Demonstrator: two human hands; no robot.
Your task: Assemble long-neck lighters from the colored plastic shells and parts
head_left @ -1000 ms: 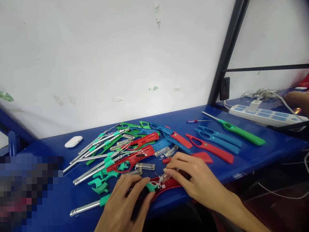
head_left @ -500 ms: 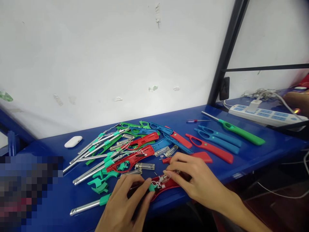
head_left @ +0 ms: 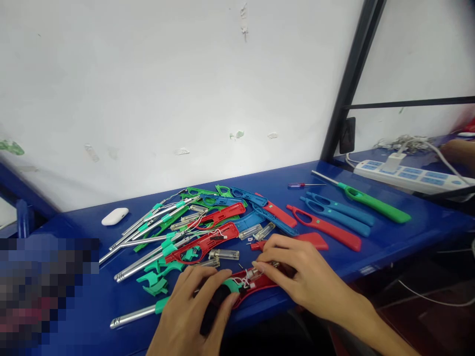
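Observation:
At the table's front edge lies an opened red lighter housing (head_left: 262,282), with white wires and a green trigger (head_left: 233,285) inside it. A silver barrel (head_left: 134,316) with a green collar sticks out to its left. My left hand (head_left: 195,306) curls over the barrel end, thumb and index finger on either side of the trigger, gripping the housing. My right hand (head_left: 297,269) pinches a clear fuel tank (head_left: 253,273) over the housing, its fingertips partly hiding it. Just behind the hands, another clear fuel tank (head_left: 224,254) lies loose.
Behind my left hand is a pile of lighter barrels (head_left: 148,240), red half shells (head_left: 208,240) and green triggers (head_left: 154,283). Blue handles (head_left: 341,215), a green lighter (head_left: 374,202) and a screwdriver (head_left: 297,185) lie right. A white case (head_left: 115,216) and power strip (head_left: 411,173) flank them.
My left thumb and index finger have spread slightly apart, showing more of the green trigger. My right hand stays on the fuel tank. The view has shifted slightly.

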